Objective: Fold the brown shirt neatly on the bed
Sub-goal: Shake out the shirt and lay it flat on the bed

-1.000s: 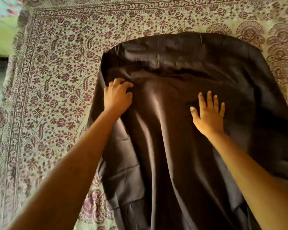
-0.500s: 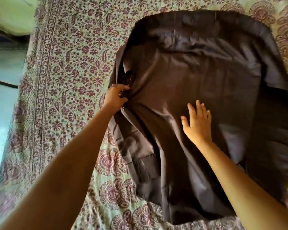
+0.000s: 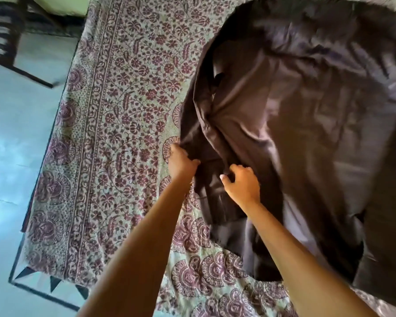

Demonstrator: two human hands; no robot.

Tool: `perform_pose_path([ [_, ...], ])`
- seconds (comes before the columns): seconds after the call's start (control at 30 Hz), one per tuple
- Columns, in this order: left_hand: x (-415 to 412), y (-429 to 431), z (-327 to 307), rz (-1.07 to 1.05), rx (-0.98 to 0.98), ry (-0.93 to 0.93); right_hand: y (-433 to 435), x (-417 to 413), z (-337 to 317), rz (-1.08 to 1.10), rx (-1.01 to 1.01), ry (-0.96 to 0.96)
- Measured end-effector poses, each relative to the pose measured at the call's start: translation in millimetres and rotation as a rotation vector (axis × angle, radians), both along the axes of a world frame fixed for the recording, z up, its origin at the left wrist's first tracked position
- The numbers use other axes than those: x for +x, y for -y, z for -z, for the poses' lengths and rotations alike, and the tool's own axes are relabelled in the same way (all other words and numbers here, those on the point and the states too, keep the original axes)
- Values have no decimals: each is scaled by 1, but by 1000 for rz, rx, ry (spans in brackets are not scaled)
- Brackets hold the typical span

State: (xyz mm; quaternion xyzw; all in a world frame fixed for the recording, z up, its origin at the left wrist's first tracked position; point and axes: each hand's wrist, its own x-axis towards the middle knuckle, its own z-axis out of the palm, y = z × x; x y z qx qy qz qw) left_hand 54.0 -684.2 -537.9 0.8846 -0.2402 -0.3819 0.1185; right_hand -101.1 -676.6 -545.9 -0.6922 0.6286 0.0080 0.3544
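one brown shirt [image 3: 306,115], one bed [image 3: 124,110], one dark chair [image 3: 2,30], two hands: left hand [image 3: 181,163], right hand [image 3: 242,186].

Bare forearms [image 3: 146,236], left grip [image 3: 181,164], right grip [image 3: 242,185]

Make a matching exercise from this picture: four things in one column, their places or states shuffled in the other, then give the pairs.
1. left hand
2. right hand
3. brown shirt
4. chair

A. stands on the floor, upper left
B. lies spread on the floral bedspread
C. grips the shirt's outer edge
D. pinches a fold further in on the shirt

Pairs: 1-C, 2-D, 3-B, 4-A.
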Motion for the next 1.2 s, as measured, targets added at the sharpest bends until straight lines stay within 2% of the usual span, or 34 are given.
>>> perform_pose_path([
  [0.1,32,-12,-5,-218,-102,-38,-8,15,-9,80,261,407],
  [0.2,73,-22,-21,-373,-273,112,-19,50,-18,234,586,737],
  [0.3,106,-31,-30,-326,-346,373,-32,90,-21,150,748,768],
  [0.37,119,-36,-26,-196,-306,484,-40,103,-18,65,752,724],
  [0.43,117,-41,-23,-31,-274,534,-45,99,-14,61,653,701],
  [0.53,79,-47,-23,181,-292,420,-46,63,-13,180,426,730],
  [0.67,1,-66,-13,410,-141,94,-42,-23,-12,244,-23,481],
  [0.73,-33,-76,-4,409,-43,-27,-43,-67,-19,367,-176,378],
  [0.9,-74,-93,15,394,149,-30,-61,-162,-19,598,-420,135],
  [0.97,-76,-96,23,363,167,-78,-71,-196,-10,665,-370,38],
  [1.03,-79,-98,23,206,47,-123,-80,-222,-3,713,-173,-62],
  [1.13,-74,-103,10,-122,-165,33,-85,-240,-2,690,-4,-245],
  [1.2,-62,-110,7,-238,-190,96,-84,-254,-7,787,82,-274],
])
